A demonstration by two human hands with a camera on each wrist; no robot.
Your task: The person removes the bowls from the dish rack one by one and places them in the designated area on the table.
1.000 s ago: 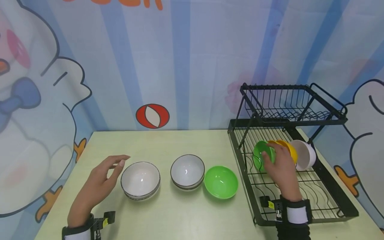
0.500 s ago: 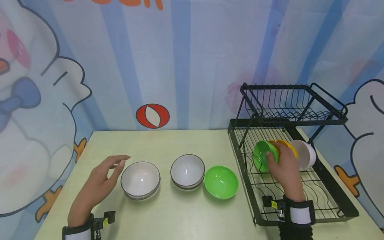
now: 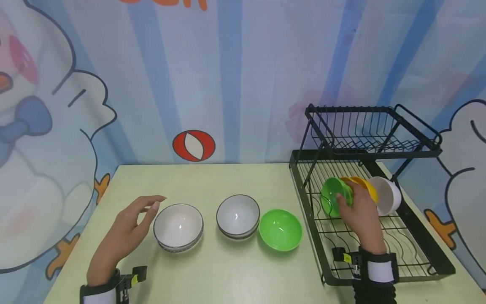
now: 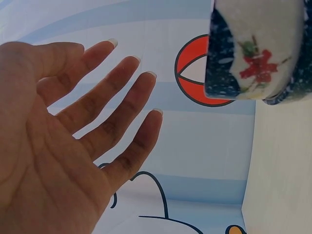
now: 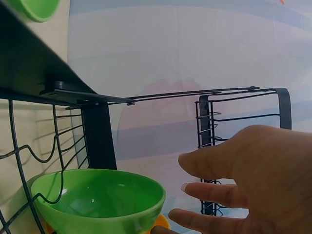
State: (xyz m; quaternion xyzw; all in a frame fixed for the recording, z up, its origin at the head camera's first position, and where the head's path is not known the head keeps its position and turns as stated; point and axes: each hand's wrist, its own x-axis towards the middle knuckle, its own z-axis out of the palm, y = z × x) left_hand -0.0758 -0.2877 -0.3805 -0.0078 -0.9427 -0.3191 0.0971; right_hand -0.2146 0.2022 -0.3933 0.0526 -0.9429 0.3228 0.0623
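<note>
My left hand [image 3: 127, 228] hovers with spread fingers beside a white bowl [image 3: 178, 228] stacked on another. In the left wrist view its palm shows, holding nothing; a bowl with a blue rim and red flower [image 4: 258, 66] is nearby. My right hand [image 3: 360, 215] reaches into the dish rack [image 3: 317, 240], close to a green bowl [image 3: 331, 198] standing on edge. In the right wrist view the thumb stays apart from the green bowl [image 5: 97, 200], with lower fingers near its rim. A yellow bowl [image 3: 366, 188] and a white bowl [image 3: 385, 196] stand behind, partly hidden.
Another stack of white bowls [image 3: 238, 216] and a green bowl [image 3: 280, 230] sit on the table [image 3: 228, 274], left of the rack. The rack's upper tier [image 3: 372, 131] overhangs its back part. A printed curtain [image 3: 258, 84] hangs behind.
My right hand has shifted slightly right, uncovering more of the standing green bowl, then held nearly still. The left hand stays in place.
</note>
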